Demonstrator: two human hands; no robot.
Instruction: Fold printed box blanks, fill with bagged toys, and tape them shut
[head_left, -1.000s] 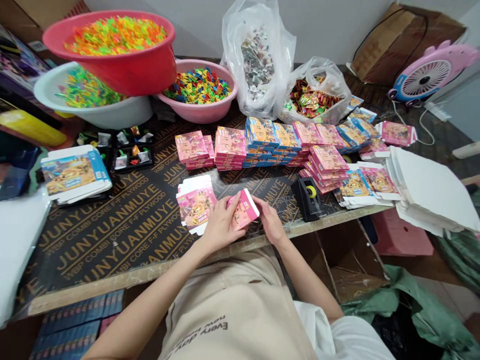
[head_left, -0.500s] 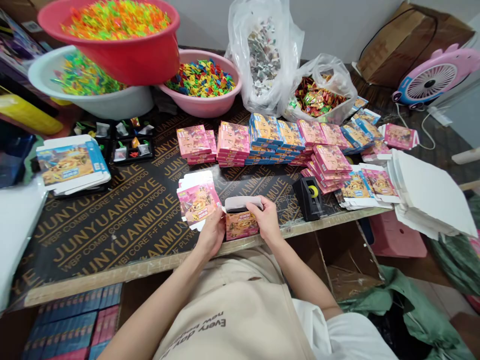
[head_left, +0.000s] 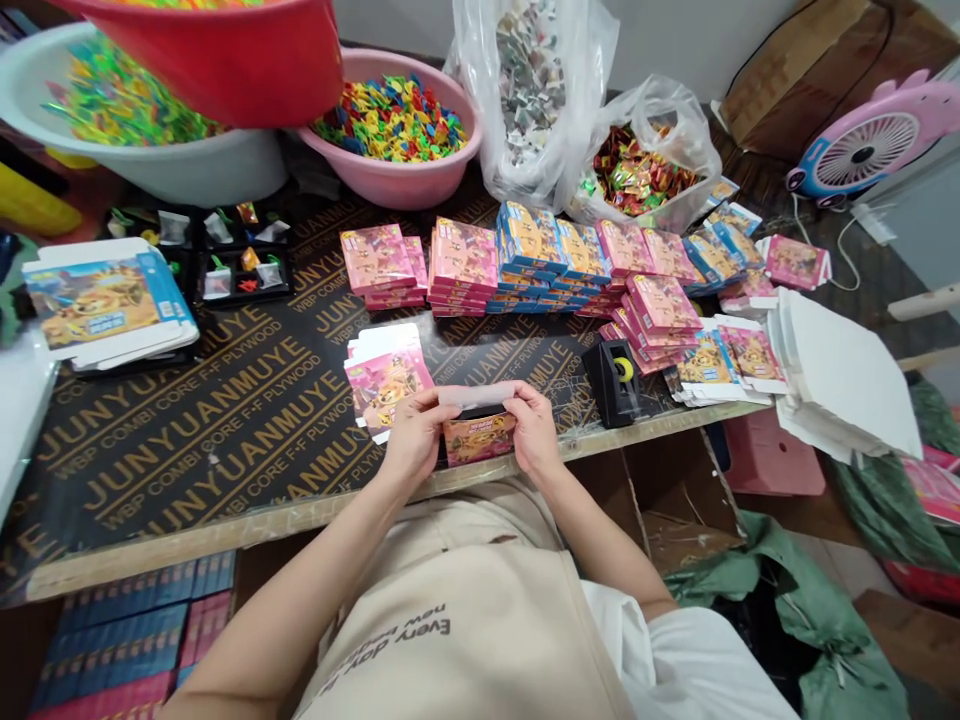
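Both my hands hold a small pink printed carton (head_left: 480, 436) upright at the near edge of the plywood table (head_left: 225, 420). My left hand (head_left: 409, 440) grips its left side and my right hand (head_left: 534, 430) its right side, with fingertips pressed on the white top flap. A stack of flat pink carton blanks (head_left: 384, 380) lies just left of my left hand. A black tape dispenser (head_left: 615, 380) stands to the right of my right hand.
Rows of finished pink and blue boxes (head_left: 540, 262) lie across the middle. Basins of coloured plastic pieces (head_left: 394, 130) and bags of packets (head_left: 637, 175) stand at the back. Blue carton blanks (head_left: 101, 310) sit left, white sheets (head_left: 840, 375) right, a pink fan (head_left: 877, 140) far right.
The pink carton went from tilted flat between my hands to standing upright, and my fingers have moved onto its top flap. The view shifted slightly downward.
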